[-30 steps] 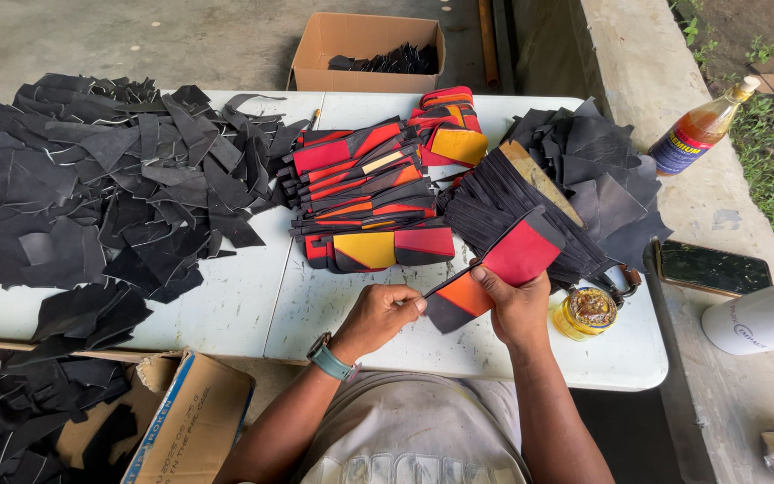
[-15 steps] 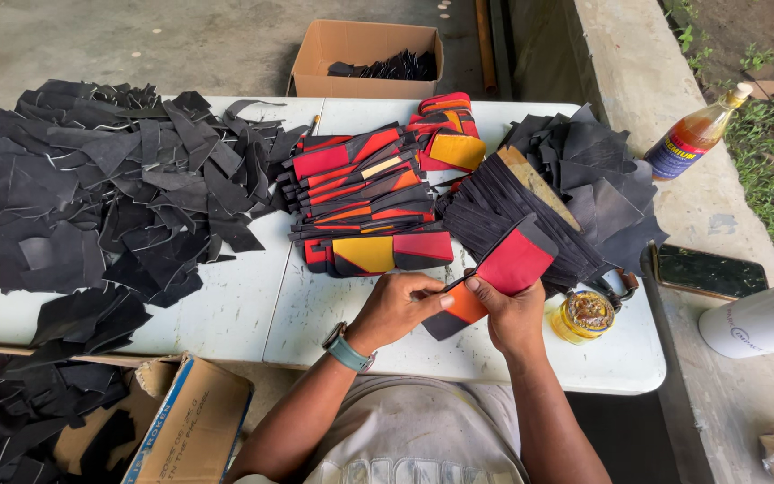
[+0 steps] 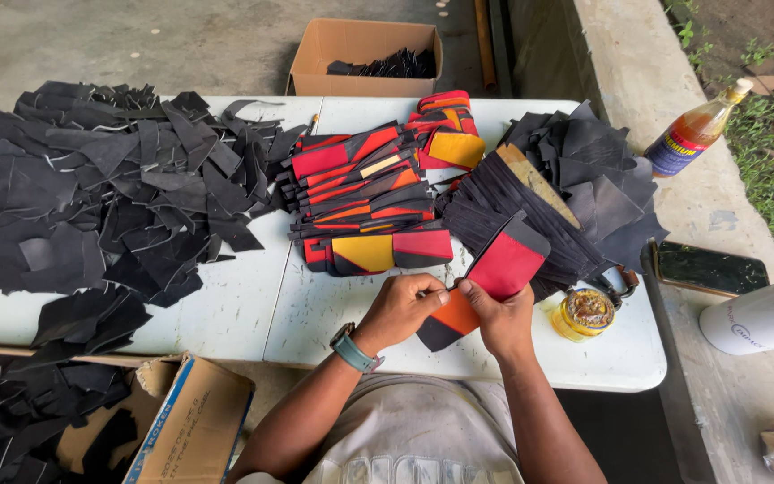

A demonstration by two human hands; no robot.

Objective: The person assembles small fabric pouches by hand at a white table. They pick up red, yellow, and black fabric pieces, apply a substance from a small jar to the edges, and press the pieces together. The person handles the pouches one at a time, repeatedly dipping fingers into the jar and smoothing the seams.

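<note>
Red, orange and black panel piece (image 3: 485,282) was held above the near edge of the white surface (image 3: 253,314), between both hands and just in front of the stack of finished coloured pieces (image 3: 374,193). Left hand (image 3: 400,309): fingers curled, pinching the piece's lower orange end. Right hand (image 3: 503,318): fingers closed around the same end from beneath, thumb on top. Step judged: pressing or aligning joined layers. Next move would call for firm, even pressure along the seam. Open yellow tin (image 3: 584,314) stood just right of the right hand; fanned black strips (image 3: 530,220) lay behind; loose black offcuts (image 3: 91,197) well to the left.
</note>
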